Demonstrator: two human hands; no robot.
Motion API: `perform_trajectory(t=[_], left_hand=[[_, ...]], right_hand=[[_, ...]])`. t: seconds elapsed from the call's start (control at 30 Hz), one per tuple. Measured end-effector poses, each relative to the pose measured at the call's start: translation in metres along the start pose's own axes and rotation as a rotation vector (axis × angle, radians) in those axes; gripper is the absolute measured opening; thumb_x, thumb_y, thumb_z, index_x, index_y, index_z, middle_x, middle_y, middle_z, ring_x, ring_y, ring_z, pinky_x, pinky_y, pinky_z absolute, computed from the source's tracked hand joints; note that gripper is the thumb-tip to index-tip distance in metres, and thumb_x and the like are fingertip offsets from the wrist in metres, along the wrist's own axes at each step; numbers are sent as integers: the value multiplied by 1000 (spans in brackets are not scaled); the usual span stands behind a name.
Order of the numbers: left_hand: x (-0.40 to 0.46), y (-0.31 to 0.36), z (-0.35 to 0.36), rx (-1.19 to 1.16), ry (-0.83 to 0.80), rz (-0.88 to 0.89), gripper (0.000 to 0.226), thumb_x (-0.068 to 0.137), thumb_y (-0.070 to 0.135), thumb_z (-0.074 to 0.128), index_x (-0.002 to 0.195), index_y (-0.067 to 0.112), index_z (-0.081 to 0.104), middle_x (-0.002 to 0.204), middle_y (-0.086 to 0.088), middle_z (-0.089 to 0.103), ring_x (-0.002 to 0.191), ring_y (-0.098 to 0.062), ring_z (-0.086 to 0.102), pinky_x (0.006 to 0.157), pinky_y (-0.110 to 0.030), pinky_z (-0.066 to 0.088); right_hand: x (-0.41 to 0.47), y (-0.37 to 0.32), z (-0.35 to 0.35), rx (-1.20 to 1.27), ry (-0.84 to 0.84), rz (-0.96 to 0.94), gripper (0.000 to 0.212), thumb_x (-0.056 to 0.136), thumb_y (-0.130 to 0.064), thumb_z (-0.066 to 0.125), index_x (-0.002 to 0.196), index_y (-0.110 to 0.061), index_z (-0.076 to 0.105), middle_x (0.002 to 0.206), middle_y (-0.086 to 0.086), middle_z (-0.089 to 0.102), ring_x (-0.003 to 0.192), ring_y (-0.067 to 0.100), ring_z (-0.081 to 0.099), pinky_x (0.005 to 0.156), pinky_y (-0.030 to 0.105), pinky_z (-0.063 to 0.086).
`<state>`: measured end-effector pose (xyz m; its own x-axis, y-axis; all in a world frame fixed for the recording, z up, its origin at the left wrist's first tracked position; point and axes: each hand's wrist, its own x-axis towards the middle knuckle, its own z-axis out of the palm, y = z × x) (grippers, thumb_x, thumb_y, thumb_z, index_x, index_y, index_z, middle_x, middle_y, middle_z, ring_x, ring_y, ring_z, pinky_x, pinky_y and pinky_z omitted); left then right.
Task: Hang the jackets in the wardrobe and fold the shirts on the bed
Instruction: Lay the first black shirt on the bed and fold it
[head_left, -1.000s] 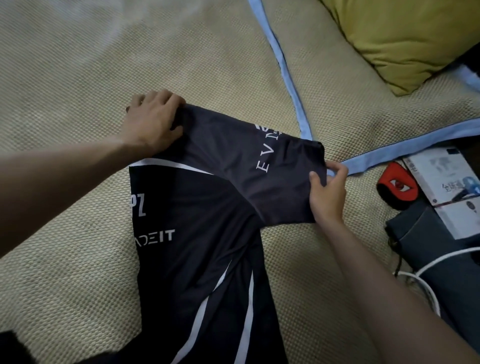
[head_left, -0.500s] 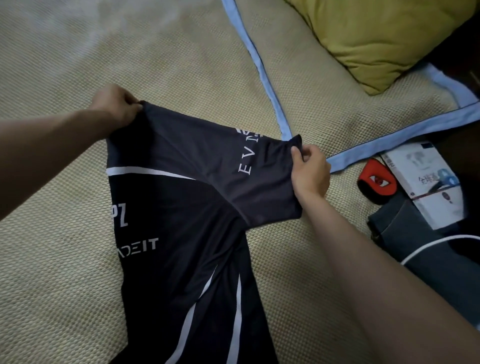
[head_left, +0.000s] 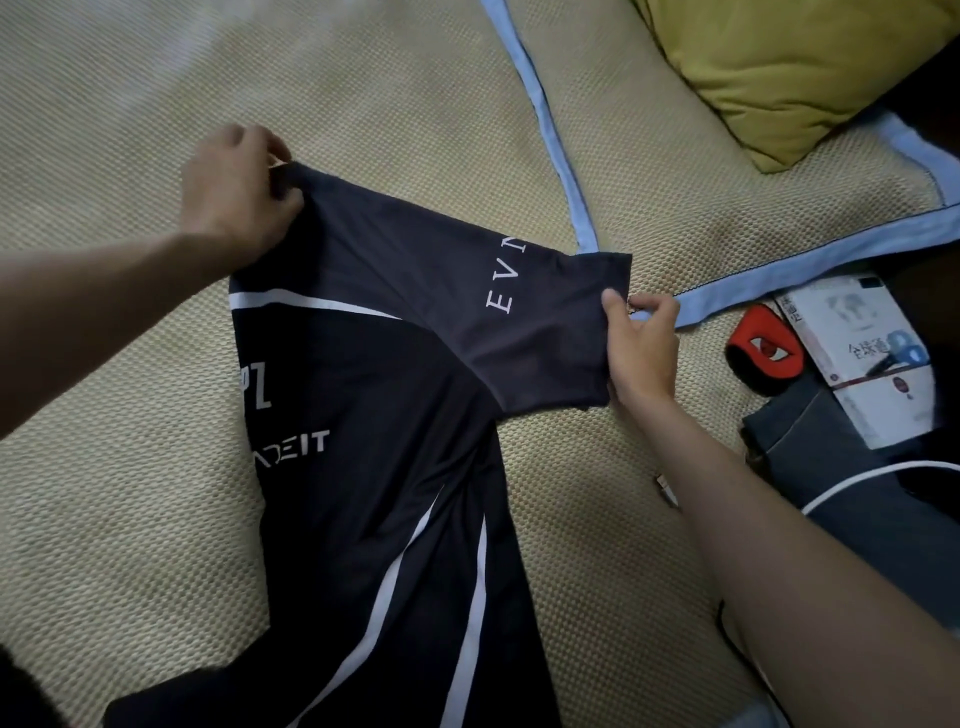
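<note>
1. Setting: a home bedroom; the view looks down onto a bed.
2. Bed covered by a beige woven mat with light-blue fabric edging.
3. Olive-yellow cushion lies at the upper right of the bed.
4. Personal items at the right: white paperback book, folded grey garment, white charging cable.

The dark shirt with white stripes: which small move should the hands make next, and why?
Probably fold the sleeve inward over the chest. The left hand pinches the shoulder of the dark shirt with white stripes, the right hand pinches the sleeve cuff, and the sleeve sticks out flat on the woven beige bed mat.
</note>
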<state>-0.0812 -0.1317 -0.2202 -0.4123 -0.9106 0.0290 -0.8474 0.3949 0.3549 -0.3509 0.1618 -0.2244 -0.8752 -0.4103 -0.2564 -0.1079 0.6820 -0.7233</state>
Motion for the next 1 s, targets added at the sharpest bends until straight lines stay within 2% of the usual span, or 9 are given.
perform_trajectory(t=[0.13, 0.23, 0.33, 0.43, 0.57, 0.63, 0.77, 0.83, 1.0], left_hand=[[-62, 19, -7, -98, -133, 230, 12, 84, 20, 66, 95, 13, 64, 93, -9, 65, 90, -33, 63, 82, -44, 51], [-133, 26, -16, -180, -388, 261, 5, 86, 26, 64, 89, 24, 61, 77, 8, 65, 75, -18, 65, 70, -34, 52], [-204, 21, -29, -94, -590, 292, 31, 79, 59, 48, 89, 31, 58, 73, 17, 62, 68, -7, 61, 66, -32, 52], [-263, 5, -38, 63, -788, 266, 52, 73, 78, 33, 87, 32, 53, 70, 19, 58, 68, -6, 57, 65, -29, 47], [-322, -26, -46, 117, -1116, 110, 67, 65, 87, 51, 103, 33, 61, 93, 14, 70, 89, -8, 66, 85, -33, 53], [-344, -30, -56, 166, -1245, 184, 73, 61, 83, 56, 118, 37, 58, 105, 16, 71, 98, -8, 67, 91, -29, 51], [-379, -21, -73, 216, -1176, 388, 47, 79, 62, 63, 113, 30, 56, 104, 8, 72, 98, -14, 68, 80, -24, 43], [-393, -11, -84, -26, -1077, 321, 28, 82, 47, 67, 103, 36, 51, 90, 10, 71, 83, -7, 68, 69, -21, 47], [-431, 43, -115, -466, -910, 202, 38, 86, 29, 72, 106, 37, 40, 75, 9, 67, 66, -7, 66, 60, -28, 54]], right_hand=[[-16, 16, -13, -8, -106, -1, 42, 89, -29, 69, 121, -21, 43, 85, -5, 64, 78, 5, 60, 57, 17, 39], [-20, 21, -18, -62, -168, 19, 46, 87, -23, 75, 120, -16, 44, 96, 4, 66, 88, 18, 64, 67, 20, 42], [-34, 22, -24, -177, -144, 8, 40, 89, -30, 75, 110, -16, 45, 109, 7, 64, 102, 25, 61, 81, 27, 40], [-75, 19, -29, -230, -203, -38, 31, 92, -37, 70, 103, -14, 51, 99, 2, 62, 96, 24, 61, 78, 31, 41], [-144, 35, -29, -313, -608, -29, 29, 83, -49, 74, 90, -24, 60, 86, -4, 70, 80, 18, 66, 79, 40, 57], [-174, 48, -32, -446, -735, -65, 34, 80, -50, 78, 96, -26, 60, 86, -5, 70, 81, 16, 67, 78, 40, 58], [-215, 75, -39, -521, -777, -58, 38, 79, -38, 82, 98, -25, 51, 82, -6, 59, 71, 11, 58, 61, 30, 46], [-228, 93, -43, -508, -794, -5, 35, 80, -30, 82, 91, -27, 49, 78, -7, 55, 66, 9, 53, 57, 26, 39], [-249, 115, -66, -455, -842, 24, 21, 84, -6, 76, 77, -22, 63, 64, -6, 52, 59, 10, 49, 60, 35, 47]])
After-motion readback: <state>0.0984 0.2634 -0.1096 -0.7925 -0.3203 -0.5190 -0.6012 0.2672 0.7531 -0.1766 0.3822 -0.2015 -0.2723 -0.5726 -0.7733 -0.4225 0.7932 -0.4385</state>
